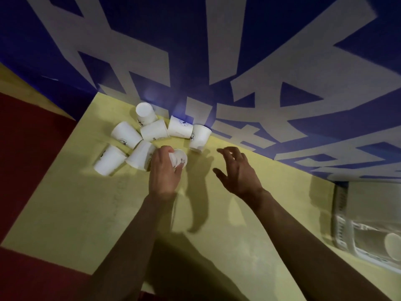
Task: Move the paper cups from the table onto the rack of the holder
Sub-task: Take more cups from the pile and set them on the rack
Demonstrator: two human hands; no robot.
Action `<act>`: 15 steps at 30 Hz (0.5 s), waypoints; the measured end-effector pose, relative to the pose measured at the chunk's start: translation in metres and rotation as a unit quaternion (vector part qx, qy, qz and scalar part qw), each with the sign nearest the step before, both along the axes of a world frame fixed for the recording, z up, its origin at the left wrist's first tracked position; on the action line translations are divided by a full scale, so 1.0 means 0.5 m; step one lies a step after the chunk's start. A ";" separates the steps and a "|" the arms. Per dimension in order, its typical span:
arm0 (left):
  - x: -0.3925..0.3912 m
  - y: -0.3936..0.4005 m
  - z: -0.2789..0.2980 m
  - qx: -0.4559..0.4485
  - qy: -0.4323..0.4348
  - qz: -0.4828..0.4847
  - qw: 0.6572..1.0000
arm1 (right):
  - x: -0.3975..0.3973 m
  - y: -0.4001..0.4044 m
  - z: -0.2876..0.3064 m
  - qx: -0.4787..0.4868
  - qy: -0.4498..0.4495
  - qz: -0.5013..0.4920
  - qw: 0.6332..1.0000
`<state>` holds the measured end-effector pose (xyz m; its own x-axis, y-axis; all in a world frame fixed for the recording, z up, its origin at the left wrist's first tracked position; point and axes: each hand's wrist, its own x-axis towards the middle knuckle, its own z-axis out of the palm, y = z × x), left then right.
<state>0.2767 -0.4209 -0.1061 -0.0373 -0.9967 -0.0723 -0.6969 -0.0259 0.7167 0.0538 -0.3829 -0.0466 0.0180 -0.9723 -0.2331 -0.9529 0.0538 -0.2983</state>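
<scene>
Behind everything you've got the blue wall [195, 51] w/ big pale lettering, running diagonally across the top. Below it the yellow table [108, 213] fills most of the view, w/ dark red floor [26, 159] off its left edge. At far right, against the wall, sits the holder [366, 224]: a pale, see-through rack-like thing, blurred, and inside its lower part you can see one cup [393, 246] lying w/ its round end toward you; what else it holds, can't tell. Your arms come up from the bottom. Your left hand [163, 172] is curled round a held cup [179, 160], fingers wrapped over its side, cup tilted, just above or on the table, can't tell which. Your right hand [238, 170] hovers near it to the right, fingers spread and loosely bent, gripping nothing, apart from every cup. The rest of the cups are clustered at the table's far left by the wall, approx seven, all white w/ small dark logos, most on their sides. Back cup [145, 113] is nearest the wall corner; mid cup [154, 131] just right of and below it, touching; wall cup [179, 127] and right cup [200, 137] lie side by side further right. Left cup [125, 134], low cup [109, 160] and near cup [141, 155] sit on the near side, near cup touching your left hand. None show anything inside.
</scene>
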 end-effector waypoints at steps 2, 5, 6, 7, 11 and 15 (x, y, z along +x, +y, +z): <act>0.016 0.026 -0.008 -0.025 0.014 0.005 1.000 | 0.020 -0.046 -0.022 -0.003 0.000 -0.017 1.000; 0.043 0.051 -0.019 -0.012 0.001 -0.017 1.000 | 0.052 -0.102 -0.046 -0.018 -0.004 -0.038 0.999; 0.051 0.055 -0.025 0.015 -0.002 -0.034 0.999 | 0.060 -0.116 -0.053 -0.020 -0.009 -0.042 0.999; 0.057 0.059 -0.031 0.039 -0.001 -0.039 0.998 | 0.067 -0.128 -0.058 -0.019 -0.012 -0.046 0.999; 0.066 0.077 -0.058 0.104 0.001 0.000 0.995 | 0.092 -0.163 -0.081 0.005 0.002 -0.062 0.998; 0.074 0.084 -0.075 0.164 0.000 -0.022 0.986 | 0.110 -0.182 -0.100 0.037 0.028 -0.079 0.996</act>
